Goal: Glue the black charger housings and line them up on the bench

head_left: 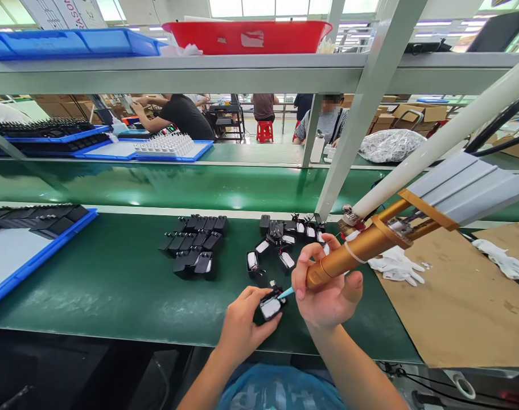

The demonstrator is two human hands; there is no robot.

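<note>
Workshop hall: bright windows at the back, people (186, 117) at other workstations beyond a pale metal frame (353, 131); a red basin (246, 40) and a blue plastic crate (71, 44) stand on its upper shelf (178, 80)
Green surface (127, 290): wide across the view, a glossy green strip (236, 185) running past its far edge
Left end: a blue-rimmed tray (18, 256) with a white base, black parts lined up along its far side
Stacked block: black housings (195, 242) packed close together, left of centre, nearer the far edge than the near one
Loose group: black housings with white inserts (287, 260), scattered from the far edge towards the middle of the surface
Held housing (271, 308): black with a white insert, close to the near edge; cannot tell whether it rests on the surface
Left hand (242, 324): gripping that housing between thumb and fingers
Right hand (325, 290): gripping the front of a copper-coloured tool barrel (370, 247), fingers curled, thumb standing off
Pale blue nozzle (285, 292): pointing down-left from the barrel, tip at the held housing; exact contact too small to tell
Right end: brown cardboard (447, 324) over the near right corner, a white glove (396, 265) towards its left edge
Near edge: a blue garment (280, 390) below it
</note>
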